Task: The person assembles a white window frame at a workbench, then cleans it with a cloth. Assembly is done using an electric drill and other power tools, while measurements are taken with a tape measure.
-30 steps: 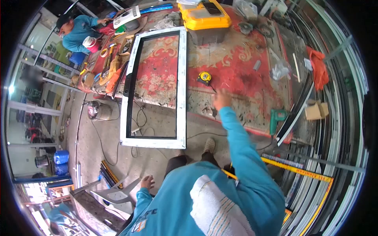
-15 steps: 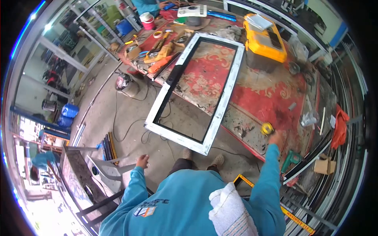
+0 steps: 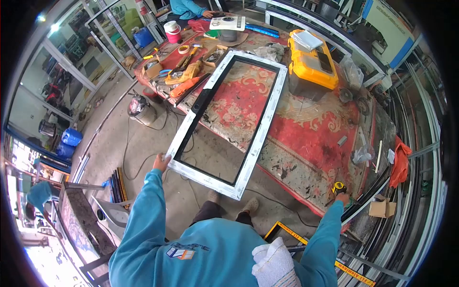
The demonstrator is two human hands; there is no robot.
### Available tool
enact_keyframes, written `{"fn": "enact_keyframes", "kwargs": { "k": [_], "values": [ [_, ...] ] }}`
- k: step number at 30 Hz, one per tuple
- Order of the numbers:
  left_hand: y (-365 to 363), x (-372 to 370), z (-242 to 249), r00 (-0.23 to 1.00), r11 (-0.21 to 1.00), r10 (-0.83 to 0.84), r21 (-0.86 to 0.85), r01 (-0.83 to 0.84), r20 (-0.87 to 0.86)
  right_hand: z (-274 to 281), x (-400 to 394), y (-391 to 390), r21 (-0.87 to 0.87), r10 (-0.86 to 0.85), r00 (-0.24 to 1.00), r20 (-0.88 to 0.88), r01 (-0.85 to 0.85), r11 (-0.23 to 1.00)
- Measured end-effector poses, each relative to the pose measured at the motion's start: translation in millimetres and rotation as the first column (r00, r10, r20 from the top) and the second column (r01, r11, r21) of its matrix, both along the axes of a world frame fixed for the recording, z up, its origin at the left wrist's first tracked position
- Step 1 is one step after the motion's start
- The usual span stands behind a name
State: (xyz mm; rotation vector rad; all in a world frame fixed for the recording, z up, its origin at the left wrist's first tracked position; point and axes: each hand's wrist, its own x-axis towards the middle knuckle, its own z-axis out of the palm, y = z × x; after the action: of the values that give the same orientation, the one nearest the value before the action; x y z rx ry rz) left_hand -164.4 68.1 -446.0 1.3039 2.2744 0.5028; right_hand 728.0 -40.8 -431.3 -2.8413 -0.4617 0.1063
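Observation:
A white-framed window sash (image 3: 260, 143) with a dark inner edge lies on the table, its near end jutting past the edge towards me. My left hand (image 3: 162, 162) grips its near left corner, though some fingers are hidden. Over the table's near right edge, my right hand (image 3: 341, 197) holds a yellow and black tape measure (image 3: 339, 187). No drawn-out blade can be made out on it.
A worn red patterned cloth (image 3: 306, 148) covers the table. On it stand a yellow toolbox (image 3: 311, 67), an orange-handled tool (image 3: 184, 87) and a tape roll (image 3: 183, 49). A bucket (image 3: 142, 111) and cables occupy the floor. Another person's sleeve (image 3: 189, 7) shows at the far end.
My left hand has reached forward from beside my body to the sash corner. My right hand has brought the tape measure back and to the right. The view has shifted slightly.

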Motion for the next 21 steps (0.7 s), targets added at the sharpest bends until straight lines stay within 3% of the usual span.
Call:
{"fn": "enact_keyframes", "kwargs": {
  "k": [1,3,5,6,7,8,9,10,11,12,13,14,15,17,19,21],
  "values": [
    [8.3,6.3,12.4,0.994,0.997,-0.012,-0.080,0.021,0.106,3.6,-18.5,-0.7,-0.001,-0.009,1.000,0.002,0.009,1.000],
    [19.3,7.9,11.6,0.992,0.993,-0.050,-0.104,0.062,0.114,50.6,-107.2,10.0,-0.026,-0.061,0.949,0.309,0.073,0.997],
    [29.7,3.8,-13.4,0.986,0.975,-0.141,-0.162,0.153,0.085,8.5,-130.4,-0.8,0.135,0.346,0.852,0.392,-0.426,0.895],
    [29.7,7.6,-7.2,0.989,0.977,-0.118,-0.171,0.131,0.085,-2.5,-160.6,-4.8,0.196,0.528,0.807,0.265,-0.581,0.790],
    [30.2,13.2,0.5,0.989,0.976,-0.118,-0.173,0.133,0.093,-27.5,-200.0,-7.1,0.290,0.627,0.610,0.485,-0.788,0.543],
    [31.5,18.6,10.3,0.994,0.966,-0.087,-0.236,0.101,0.069,-16.9,-244.3,-18.6,0.358,0.762,0.643,-0.076,-0.696,0.623],
    [31.3,18.4,13.8,0.997,0.951,-0.059,-0.300,0.069,0.041,-27.4,-275.0,-29.8,0.382,0.770,0.529,-0.356,-0.669,0.637],
    [32.2,14.3,10.8,0.993,0.954,-0.101,-0.277,0.116,0.068,-16.5,-309.4,-37.9,0.260,0.469,0.405,-0.785,-0.472,0.842],
    [32.5,12.3,5.1,0.992,0.952,-0.108,-0.279,0.124,0.072,-24.9,-333.2,-51.3,0.201,0.287,0.289,-0.914,-0.293,0.935],
    [32.7,10.9,-3.7,0.978,0.942,-0.165,-0.273,0.195,0.128,-35.6,-352.4,-67.8,0.101,0.116,0.126,-0.985,-0.118,0.988],
    [30.7,9.3,-10.6,0.958,0.928,-0.221,-0.264,0.264,0.183,-42.6,-367.4,-81.0,0.099,0.103,-0.067,-0.992,0.066,0.993],
    [20.0,25.4,14.3,0.943,0.931,-0.228,-0.228,0.284,0.242,-46.8,-380.9,-89.8,0.059,0.124,-0.260,-0.958,0.243,0.968],
    [16.6,28.2,9.3,0.942,0.904,-0.253,-0.293,0.311,0.219,-47.0,-395.8,-95.2,0.059,0.125,-0.260,-0.958,0.249,0.967],
    [3.8,44.2,7.6,0.938,0.876,-0.277,-0.346,0.337,0.210,-41.0,-426.8,-106.4,0.092,0.501,-0.393,-0.771,0.711,0.698],
    [-7.5,61.0,5.6,0.885,0.827,-0.176,-0.422,0.371,0.431,-35.9,-444.9,-101.0,0.105,0.552,-0.341,-0.761,0.775,0.624],
    [-20.7,81.0,6.9,0.833,0.789,-0.078,-0.477,0.388,0.548,-27.0,-459.5,-91.7,0.090,0.683,-0.277,-0.676,0.889,0.450]
  ]
}}
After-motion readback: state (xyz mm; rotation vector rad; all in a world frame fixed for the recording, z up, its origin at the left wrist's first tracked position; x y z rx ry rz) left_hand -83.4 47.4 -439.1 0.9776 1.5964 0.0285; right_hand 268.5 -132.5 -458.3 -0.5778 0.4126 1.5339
